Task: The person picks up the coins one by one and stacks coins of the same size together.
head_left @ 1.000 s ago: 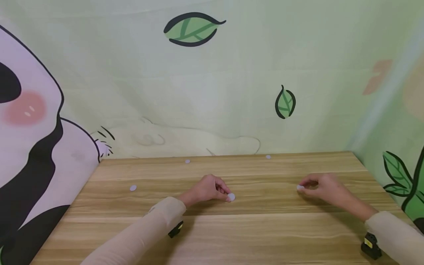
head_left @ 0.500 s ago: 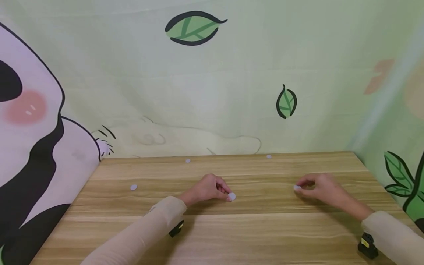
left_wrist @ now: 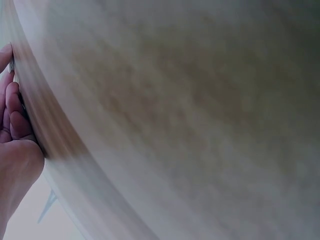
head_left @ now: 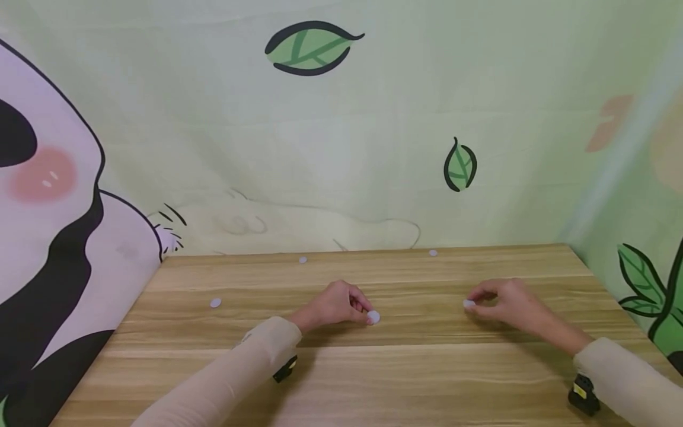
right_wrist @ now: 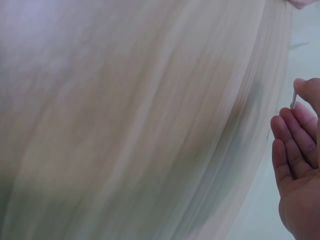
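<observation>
Near the middle of the wooden table in the head view, my left hand (head_left: 341, 305) pinches a small flat white disc (head_left: 374, 316) between thumb and fingertips. To the right, my right hand (head_left: 507, 301) holds a second white disc (head_left: 469, 303) at its fingertips. The two discs face each other across a gap over the table. Seen edge-on in the right wrist view, the right-hand disc (right_wrist: 293, 98) is a thin pale sliver between thumb and finger, with the other fingers loosely bent below. The left wrist view catches only part of my left hand (left_wrist: 17, 125) at its edge.
Three more white discs lie on the wooden table (head_left: 341, 385): a left disc (head_left: 216, 303), a back disc (head_left: 303, 260) and a back-right disc (head_left: 433, 253). Behind the table's far edge hangs a printed cloth (head_left: 341, 148) with leaves and a panda.
My right hand has slid left with its disc, closer to the left hand. The left hand and its disc stay practically in place, as do the discs on the table.
</observation>
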`<state>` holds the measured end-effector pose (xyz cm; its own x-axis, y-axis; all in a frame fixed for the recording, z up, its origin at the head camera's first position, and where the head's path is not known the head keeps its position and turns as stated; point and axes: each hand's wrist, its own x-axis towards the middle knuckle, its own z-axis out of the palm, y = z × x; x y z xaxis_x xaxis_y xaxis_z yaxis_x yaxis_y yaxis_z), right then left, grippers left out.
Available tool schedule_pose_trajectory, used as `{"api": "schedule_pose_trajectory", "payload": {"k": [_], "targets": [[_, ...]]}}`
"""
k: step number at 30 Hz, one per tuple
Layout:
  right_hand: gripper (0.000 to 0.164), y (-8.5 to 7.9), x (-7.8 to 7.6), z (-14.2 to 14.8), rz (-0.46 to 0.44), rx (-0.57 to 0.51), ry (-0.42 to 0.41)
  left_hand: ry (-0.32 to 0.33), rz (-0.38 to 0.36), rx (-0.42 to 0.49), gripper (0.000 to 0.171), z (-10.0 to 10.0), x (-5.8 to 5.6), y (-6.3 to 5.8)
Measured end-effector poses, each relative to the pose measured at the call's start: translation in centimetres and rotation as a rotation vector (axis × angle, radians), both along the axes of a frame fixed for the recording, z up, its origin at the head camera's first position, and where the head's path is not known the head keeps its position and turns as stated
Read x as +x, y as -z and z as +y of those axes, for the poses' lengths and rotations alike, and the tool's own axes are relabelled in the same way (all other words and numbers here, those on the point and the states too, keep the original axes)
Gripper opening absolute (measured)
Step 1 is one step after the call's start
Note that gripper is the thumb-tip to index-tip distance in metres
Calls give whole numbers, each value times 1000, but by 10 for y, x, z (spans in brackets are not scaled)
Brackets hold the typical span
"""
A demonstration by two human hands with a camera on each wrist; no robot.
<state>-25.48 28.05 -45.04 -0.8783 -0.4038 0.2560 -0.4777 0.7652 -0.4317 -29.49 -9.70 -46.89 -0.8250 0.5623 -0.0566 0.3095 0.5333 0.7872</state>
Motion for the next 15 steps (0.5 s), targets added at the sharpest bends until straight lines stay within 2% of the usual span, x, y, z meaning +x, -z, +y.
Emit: {"api": "schedule_pose_trajectory", "payload": {"k": [9,15], "targets": [[13,-2,3,-24,1,-25,-83,-14,1,-8,13,2,-1,2],[12,4,4,-34,49,-38,-155,-11,-6,1,14,1,-2,3]]}}
